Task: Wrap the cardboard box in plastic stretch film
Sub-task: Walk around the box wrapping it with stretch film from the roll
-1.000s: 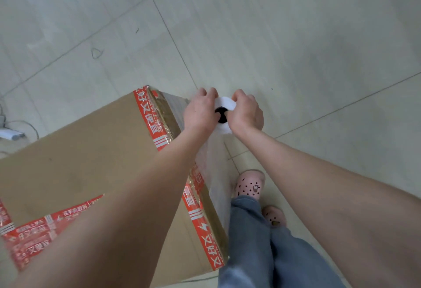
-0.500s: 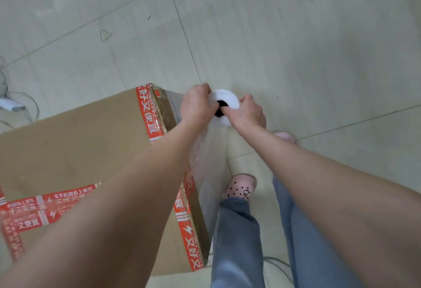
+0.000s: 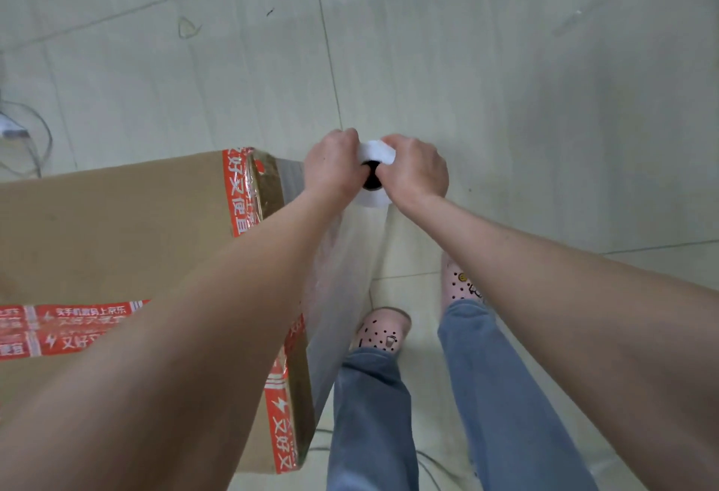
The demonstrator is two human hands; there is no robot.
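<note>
Floor: pale tiles with thin grout lines fill the background, and a grey cable loops at the far left edge.
Cardboard box: it stands on the floor at the left with its brown top facing up.
Red tape: printed strips run along the box's right edge and across its top at the lower left.
Film roll: the white roll is held on end just beyond the box's far right corner, the dark hole of its core facing the camera.
Stretch film: a clear sheet runs from the roll back along the box's right side, close against it.
Left grip: a bare hand with fingers curled round the left side of the roll.
Right grip: a bare hand with fingers curled round the right side of the roll; the 2 hands nearly meet over its top.
Person: 2 bare forearms reach forward. Blue jeans and 2 pink perforated clogs stand on the floor right of the box, just beside the film.
</note>
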